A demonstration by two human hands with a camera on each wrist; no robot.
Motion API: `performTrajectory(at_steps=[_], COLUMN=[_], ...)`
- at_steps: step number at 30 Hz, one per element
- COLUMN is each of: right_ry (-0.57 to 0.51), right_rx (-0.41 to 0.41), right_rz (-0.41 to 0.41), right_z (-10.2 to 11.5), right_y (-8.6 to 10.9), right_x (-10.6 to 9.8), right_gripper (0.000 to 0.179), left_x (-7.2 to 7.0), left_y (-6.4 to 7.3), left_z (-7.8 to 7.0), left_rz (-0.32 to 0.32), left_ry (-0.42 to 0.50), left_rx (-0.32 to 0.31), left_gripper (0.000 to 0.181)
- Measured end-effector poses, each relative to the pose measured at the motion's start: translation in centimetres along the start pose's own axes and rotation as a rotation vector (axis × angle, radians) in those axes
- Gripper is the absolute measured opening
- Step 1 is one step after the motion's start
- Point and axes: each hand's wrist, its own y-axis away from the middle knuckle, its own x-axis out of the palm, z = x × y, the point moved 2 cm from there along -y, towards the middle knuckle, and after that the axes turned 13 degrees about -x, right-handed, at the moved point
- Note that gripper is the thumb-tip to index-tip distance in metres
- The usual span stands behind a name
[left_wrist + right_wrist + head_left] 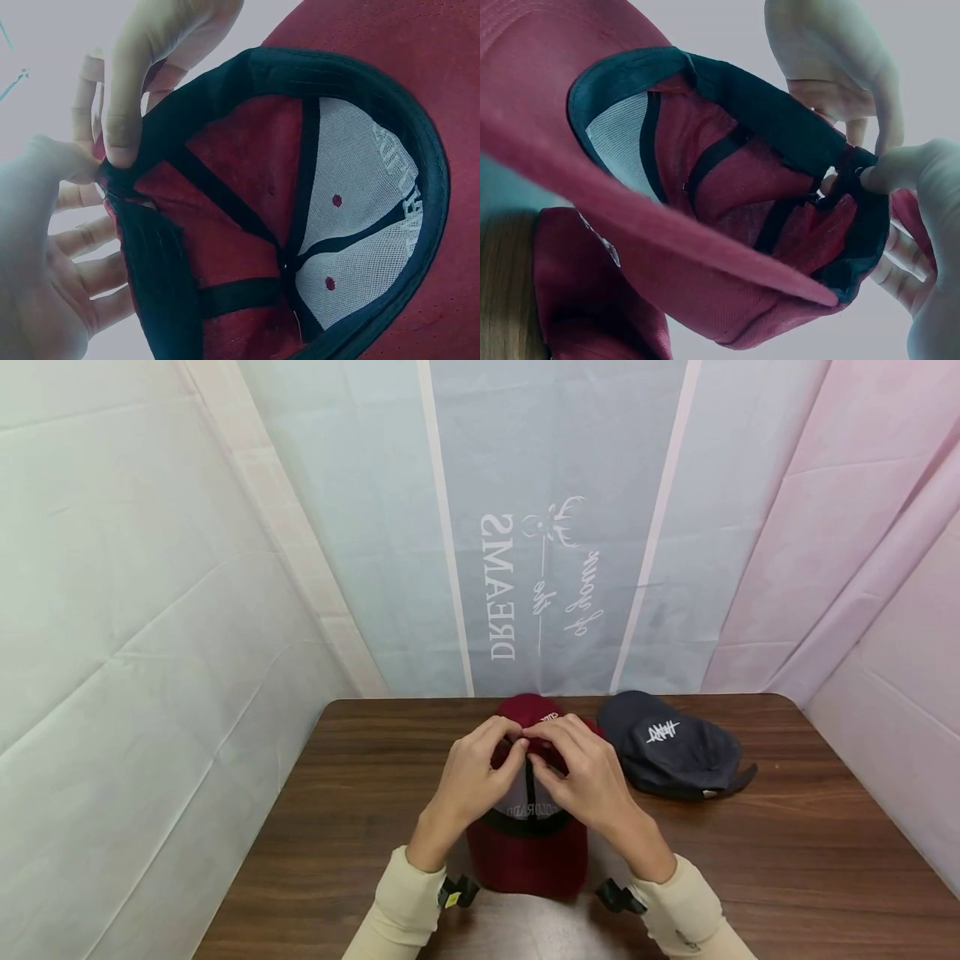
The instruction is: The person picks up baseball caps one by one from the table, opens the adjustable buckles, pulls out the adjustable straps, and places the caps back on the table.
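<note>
A maroon baseball cap is held with its inside towards me and its brim pointing down at me. Its dark sweatband, taped seams and pale mesh lining show. My left hand pinches one side of the back strap between thumb and fingers. Opposite it, my right hand pinches the other side, the fingertips of both hands meeting at the strap. A small round snap shows beside the right thumb. The fingers partly hide the closure.
Behind the held cap lies another maroon cap with white lettering, mostly covered. A navy cap with white lettering lies to its right, its strap sticking out. The brown wooden table ends at a fabric backdrop.
</note>
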Motion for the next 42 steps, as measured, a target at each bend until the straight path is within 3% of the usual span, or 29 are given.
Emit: performTrajectory(at_steps=[9,16,20,23,26,31,37,42], right_ry=[0.028,0.092,0.098,0.102,0.082,0.09,0.187,0.195], right_rx=[0.099,0.249,0.327,0.293,0.187,0.042,0.005,0.012], right_rz=[-0.01,-0.031,-0.021,-0.008,0.015,0.055,0.036,0.023], right_z=[-0.4,-0.6,-0.7,-0.7,-0.6,-0.1,0.3,0.5], right_y=[0.4,0.5,0.5,0.5,0.4,0.0,-0.2,-0.4], right_x=[0.2,0.3,0.4,0.4,0.4,0.6,0.4,0.3], right_gripper=[0.055,0.076,0.073,0.054,0.036,0.028,0.027,0.025], left_x=[0.1,0.1,0.2,0.2,0.2,0.2,0.3,0.3], left_y=[0.2,0.2,0.1,0.1,0.0,-0.1,-0.2,-0.2], left_z=[0.0,0.0,0.1,0.1,0.0,-0.4,-0.8,-1.0], left_rz=[-0.078,-0.102,-0.137,-0.155,-0.142,-0.125,-0.116,-0.117], left_ry=[0.013,0.047,0.042,0.034,0.033,0.016,0.031,0.064], left_rx=[-0.014,-0.07,-0.076,-0.069,-0.069,-0.062,-0.055,-0.061], left_gripper=[0.005,0.004,0.003,0.005,0.003,0.005,0.004,0.003])
